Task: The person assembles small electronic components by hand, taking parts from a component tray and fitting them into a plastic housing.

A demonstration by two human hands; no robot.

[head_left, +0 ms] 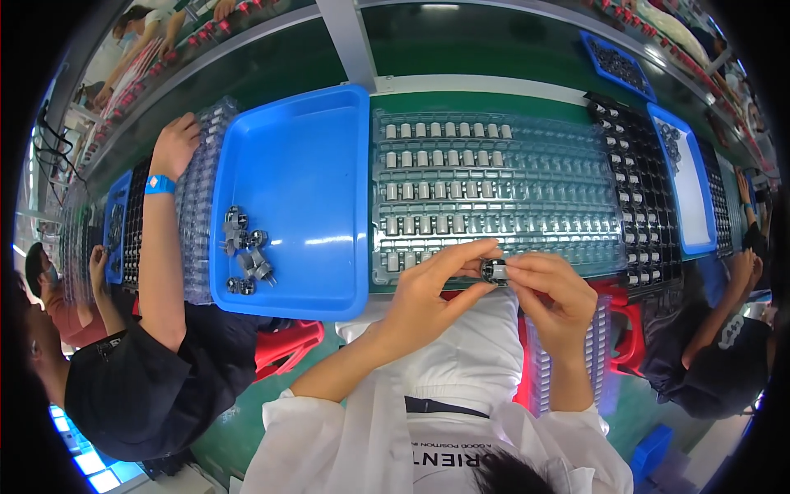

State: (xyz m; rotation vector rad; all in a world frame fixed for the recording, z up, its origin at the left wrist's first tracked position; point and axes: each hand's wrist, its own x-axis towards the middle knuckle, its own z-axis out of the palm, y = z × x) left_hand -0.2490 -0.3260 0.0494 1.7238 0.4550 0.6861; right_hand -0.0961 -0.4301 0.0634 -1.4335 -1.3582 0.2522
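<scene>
Between my two hands, just over the table's near edge, is a small part [494,272] with a black end and a silvery-white end. My left hand [436,284] grips its black side between thumb and fingers. On the other side, the thumb and fingertips of my right hand [553,290] pinch it too. Right behind my hands lies a clear plastic tray [559,177] with rows of small white-and-black cylinders [440,158] in its left part. At my left stands a blue tray [288,165] with several black-and-grey parts with prongs [247,243].
A black tray [638,189] of similar pieces adjoins the clear tray's right side. Further right are blue bins [699,189]. To my left a co-worker's arm [164,247] reaches over another clear tray [202,198]. A metal post [346,41] rises behind the blue tray.
</scene>
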